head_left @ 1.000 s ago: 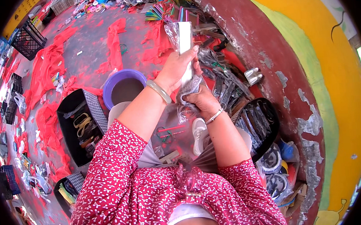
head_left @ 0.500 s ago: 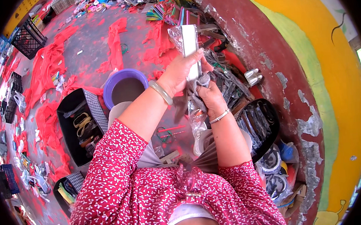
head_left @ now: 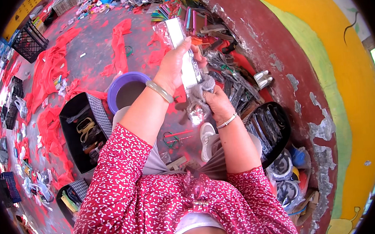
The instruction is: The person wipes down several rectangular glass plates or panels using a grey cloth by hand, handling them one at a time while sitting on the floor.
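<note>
A long flat white packet in clear plastic (head_left: 175,32) stands out in front of me, tilted with its top to the left. My left hand (head_left: 176,66) is closed round its middle. Bunched in my right hand (head_left: 218,102) is a grey cloth (head_left: 201,91), pressed against the packet's lower end. Loose, shiny plastic hangs below the cloth. What exactly lies inside the packet cannot be made out.
A purple basin (head_left: 113,95) of murky water stands left of my knees. Beside it is a black box (head_left: 74,144) with sandals; another black box (head_left: 283,141) holds wrapped items at right. Wrapped goods (head_left: 242,85) lie along the peeling wall (head_left: 274,45). Torn red sheeting (head_left: 49,74) covers parts of the floor.
The packet has tilted leftward at its top and come slightly nearer. My left hand moved left with it. The cloth in my right hand shifted a little left, and my shoe shows more.
</note>
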Action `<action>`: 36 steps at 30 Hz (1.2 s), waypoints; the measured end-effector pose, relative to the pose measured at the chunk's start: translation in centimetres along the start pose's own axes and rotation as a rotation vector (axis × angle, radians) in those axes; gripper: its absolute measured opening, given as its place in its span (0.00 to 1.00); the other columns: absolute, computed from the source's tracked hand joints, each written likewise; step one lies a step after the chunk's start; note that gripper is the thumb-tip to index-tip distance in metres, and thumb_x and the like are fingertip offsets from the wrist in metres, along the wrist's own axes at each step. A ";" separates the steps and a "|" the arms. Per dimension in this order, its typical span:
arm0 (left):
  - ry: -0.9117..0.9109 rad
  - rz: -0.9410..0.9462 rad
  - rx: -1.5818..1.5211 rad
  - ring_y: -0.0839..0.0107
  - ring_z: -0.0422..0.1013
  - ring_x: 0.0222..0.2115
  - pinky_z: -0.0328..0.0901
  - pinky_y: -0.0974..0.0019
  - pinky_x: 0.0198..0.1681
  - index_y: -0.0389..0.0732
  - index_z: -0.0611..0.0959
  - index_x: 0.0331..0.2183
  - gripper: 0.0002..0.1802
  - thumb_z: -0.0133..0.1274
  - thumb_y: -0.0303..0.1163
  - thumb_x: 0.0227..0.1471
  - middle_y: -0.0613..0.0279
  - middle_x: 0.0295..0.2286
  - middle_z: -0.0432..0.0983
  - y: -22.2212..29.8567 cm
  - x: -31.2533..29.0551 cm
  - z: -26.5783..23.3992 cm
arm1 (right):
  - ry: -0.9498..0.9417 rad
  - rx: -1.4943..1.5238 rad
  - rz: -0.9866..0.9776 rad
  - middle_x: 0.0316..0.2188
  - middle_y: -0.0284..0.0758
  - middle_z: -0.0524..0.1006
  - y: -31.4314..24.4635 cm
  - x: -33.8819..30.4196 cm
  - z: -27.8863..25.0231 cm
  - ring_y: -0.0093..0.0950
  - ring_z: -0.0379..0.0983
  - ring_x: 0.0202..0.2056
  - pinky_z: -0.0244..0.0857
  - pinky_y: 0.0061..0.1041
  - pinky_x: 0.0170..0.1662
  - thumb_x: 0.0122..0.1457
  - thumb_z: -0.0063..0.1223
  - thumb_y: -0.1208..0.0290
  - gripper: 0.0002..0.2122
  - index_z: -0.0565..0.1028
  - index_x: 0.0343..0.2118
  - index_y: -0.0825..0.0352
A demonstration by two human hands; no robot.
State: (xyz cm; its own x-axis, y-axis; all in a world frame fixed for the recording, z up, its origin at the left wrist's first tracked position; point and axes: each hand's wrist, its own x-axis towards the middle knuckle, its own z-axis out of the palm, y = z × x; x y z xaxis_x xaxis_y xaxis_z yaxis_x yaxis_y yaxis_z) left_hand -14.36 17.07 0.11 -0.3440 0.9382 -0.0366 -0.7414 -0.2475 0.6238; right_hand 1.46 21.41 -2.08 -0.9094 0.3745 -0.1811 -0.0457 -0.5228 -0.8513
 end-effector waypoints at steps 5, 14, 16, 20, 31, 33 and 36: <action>-0.029 -0.095 0.093 0.66 0.72 0.30 0.67 0.65 0.35 0.37 0.74 0.36 0.18 0.52 0.40 0.48 0.58 0.28 0.74 -1.8 -0.8 0.8 | 0.171 0.083 -0.083 0.31 0.35 0.74 -1.5 -0.2 0.0 0.27 0.73 0.30 0.68 0.25 0.32 0.52 0.50 0.65 0.15 0.69 0.40 0.70; 0.154 0.032 -0.138 0.55 0.71 0.32 0.68 0.56 0.36 0.41 0.71 0.29 0.10 0.43 0.37 0.52 0.52 0.24 0.73 -0.5 0.0 0.3 | 0.385 0.146 -0.255 0.35 0.39 0.73 -2.3 1.0 -6.0 0.31 0.72 0.35 0.67 0.29 0.37 0.59 0.36 0.64 0.15 0.69 0.41 0.72; 0.191 0.112 -0.215 0.59 0.71 0.28 0.68 0.59 0.33 0.39 0.70 0.28 0.10 0.43 0.36 0.52 0.56 0.20 0.70 0.6 0.2 -0.6 | 0.254 0.125 -0.309 0.35 0.38 0.74 -3.4 0.3 -4.3 0.30 0.72 0.33 0.67 0.29 0.36 0.58 0.39 0.60 0.18 0.69 0.40 0.72; 0.161 0.226 -0.163 0.64 0.68 0.22 0.66 0.60 0.29 0.38 0.69 0.27 0.11 0.43 0.36 0.53 0.58 0.19 0.68 0.3 0.7 -0.8 | 0.133 -0.077 -0.295 0.34 0.34 0.73 -0.1 0.9 -3.5 0.25 0.71 0.33 0.66 0.24 0.37 0.55 0.46 0.64 0.18 0.65 0.45 0.71; 0.136 0.200 -0.148 0.67 0.65 0.22 0.64 0.63 0.27 0.39 0.68 0.28 0.11 0.44 0.38 0.53 0.61 0.18 0.65 -3.4 0.3 0.6 | 0.460 -0.096 -0.332 0.25 0.31 0.72 2.0 1.5 -0.4 0.20 0.68 0.27 0.63 0.19 0.31 0.56 0.42 0.67 0.11 0.69 0.36 0.69; 0.139 0.212 -0.142 0.67 0.65 0.22 0.64 0.63 0.27 0.40 0.67 0.28 0.11 0.44 0.37 0.53 0.61 0.18 0.65 -3.5 0.3 0.7 | 0.418 -0.069 -0.296 0.27 0.32 0.72 1.8 1.1 -0.9 0.21 0.69 0.28 0.63 0.19 0.30 0.58 0.39 0.61 0.14 0.69 0.37 0.68; 0.130 0.229 -0.150 0.67 0.65 0.21 0.64 0.63 0.26 0.40 0.67 0.28 0.11 0.44 0.37 0.53 0.61 0.18 0.65 -2.9 0.1 0.6 | 0.352 0.036 -0.232 0.34 0.35 0.72 1.6 1.2 -0.8 0.24 0.69 0.35 0.65 0.23 0.36 0.55 0.47 0.62 0.17 0.67 0.42 0.70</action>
State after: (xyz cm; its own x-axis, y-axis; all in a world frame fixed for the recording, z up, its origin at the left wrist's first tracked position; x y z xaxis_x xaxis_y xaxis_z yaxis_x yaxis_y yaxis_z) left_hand -11.87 18.04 -1.26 -0.5760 0.8174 -0.0136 -0.7094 -0.4915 0.5051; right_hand 0.63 21.60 -4.05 -0.6769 0.7209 -0.1488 -0.2533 -0.4179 -0.8724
